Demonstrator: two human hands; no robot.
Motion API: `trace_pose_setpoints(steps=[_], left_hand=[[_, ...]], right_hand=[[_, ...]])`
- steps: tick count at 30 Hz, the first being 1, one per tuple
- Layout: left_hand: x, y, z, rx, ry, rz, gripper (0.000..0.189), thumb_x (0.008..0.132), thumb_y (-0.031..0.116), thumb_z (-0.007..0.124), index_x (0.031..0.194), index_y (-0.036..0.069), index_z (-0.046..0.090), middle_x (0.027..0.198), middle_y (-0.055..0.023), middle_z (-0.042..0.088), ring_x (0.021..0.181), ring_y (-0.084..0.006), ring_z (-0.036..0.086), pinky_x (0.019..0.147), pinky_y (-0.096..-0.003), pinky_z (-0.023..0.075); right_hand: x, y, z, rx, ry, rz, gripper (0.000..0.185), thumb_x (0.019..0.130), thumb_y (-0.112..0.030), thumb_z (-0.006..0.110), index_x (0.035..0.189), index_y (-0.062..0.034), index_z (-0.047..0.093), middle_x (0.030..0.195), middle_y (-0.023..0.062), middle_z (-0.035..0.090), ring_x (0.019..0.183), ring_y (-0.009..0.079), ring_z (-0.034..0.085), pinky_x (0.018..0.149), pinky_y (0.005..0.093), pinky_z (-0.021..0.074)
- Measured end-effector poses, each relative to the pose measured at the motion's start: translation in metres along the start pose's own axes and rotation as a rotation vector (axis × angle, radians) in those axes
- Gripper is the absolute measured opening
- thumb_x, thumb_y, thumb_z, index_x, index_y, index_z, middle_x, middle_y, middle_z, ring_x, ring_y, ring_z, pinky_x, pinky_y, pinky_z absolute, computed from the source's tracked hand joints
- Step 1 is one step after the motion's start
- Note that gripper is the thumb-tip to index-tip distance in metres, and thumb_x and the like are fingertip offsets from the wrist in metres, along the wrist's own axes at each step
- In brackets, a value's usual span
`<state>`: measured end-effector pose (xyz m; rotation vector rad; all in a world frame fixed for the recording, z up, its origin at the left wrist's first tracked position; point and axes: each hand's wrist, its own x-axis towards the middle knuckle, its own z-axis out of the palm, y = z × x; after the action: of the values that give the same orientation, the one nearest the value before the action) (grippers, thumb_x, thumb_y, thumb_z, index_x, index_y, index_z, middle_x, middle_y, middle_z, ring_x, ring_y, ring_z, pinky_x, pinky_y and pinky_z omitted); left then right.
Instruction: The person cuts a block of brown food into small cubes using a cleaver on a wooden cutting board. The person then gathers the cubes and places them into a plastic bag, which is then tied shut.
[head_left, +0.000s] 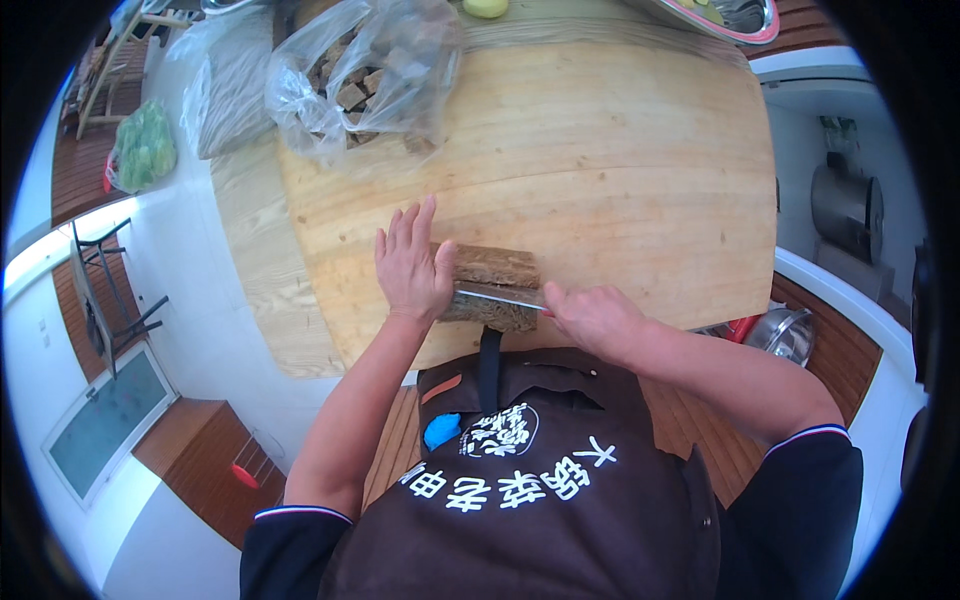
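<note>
A thick brown block of food (495, 264) lies near the front edge of a wooden cutting board (600, 187). Along its length runs a cut, with a second brown piece (499, 315) on the side nearest me. In that cut sits the blade of a knife (499, 298), only its bright edge line and part of one side showing. My right hand (596, 315) grips the knife by its handle, where a bit of red shows. My left hand (412, 262) rests against the left end of the block, fingers spread and pointing away, its thumb side touching the block.
A clear plastic bag (420, 60) of brown cubes (350, 96) sits at the board's far left, beside folded plastic sheeting (232, 90). A pink-rimmed metal tray (765, 26) and a yellowish round item (486, 7) are at the far edge. A steel bowl (784, 334) stands lower right.
</note>
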<state>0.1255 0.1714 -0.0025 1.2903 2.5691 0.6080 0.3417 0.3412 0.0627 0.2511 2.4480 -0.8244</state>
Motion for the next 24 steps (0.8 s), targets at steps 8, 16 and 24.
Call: trace_pose_setpoints(steps=[8, 16, 24], left_hand=[[-0.002, 0.012, 0.007, 0.085, -0.004, 0.062, 0.062, 0.097, 0.051, 0.049, 0.147, 0.014, 0.050, 0.134, -0.0159, 0.060, 0.129, -0.0391, 0.053, 0.112, -0.0559, 0.0330], [-0.014, 0.015, 0.002, 0.083, -0.040, 0.039, 0.056, 0.096, 0.046, 0.053, 0.140, 0.012, 0.056, 0.127, -0.0148, 0.064, 0.118, -0.0349, 0.059, 0.109, -0.0541, 0.0366], [0.000, 0.020, -0.002, 0.122, -0.093, 0.069, 0.050, 0.096, 0.043, 0.053, 0.133, 0.011, 0.061, 0.124, -0.0140, 0.065, 0.114, -0.0328, 0.060, 0.110, -0.0525, 0.0365]], right_hand=[[0.008, 0.033, 0.037, 0.001, 0.165, -0.100, 0.026, 0.096, -0.027, 0.059, 0.103, -0.0043, 0.048, 0.074, 0.0162, 0.067, 0.066, 0.0354, 0.068, 0.055, 0.0473, 0.0542], [0.006, 0.034, 0.057, 0.006, 0.143, -0.093, 0.025, 0.099, -0.028, 0.057, 0.101, -0.0040, 0.049, 0.076, 0.0170, 0.067, 0.067, 0.0359, 0.068, 0.057, 0.0479, 0.0546], [0.011, 0.044, 0.050, 0.025, 0.112, -0.069, 0.027, 0.100, -0.029, 0.057, 0.100, -0.0034, 0.049, 0.077, 0.0187, 0.066, 0.070, 0.0395, 0.067, 0.062, 0.0495, 0.0544]])
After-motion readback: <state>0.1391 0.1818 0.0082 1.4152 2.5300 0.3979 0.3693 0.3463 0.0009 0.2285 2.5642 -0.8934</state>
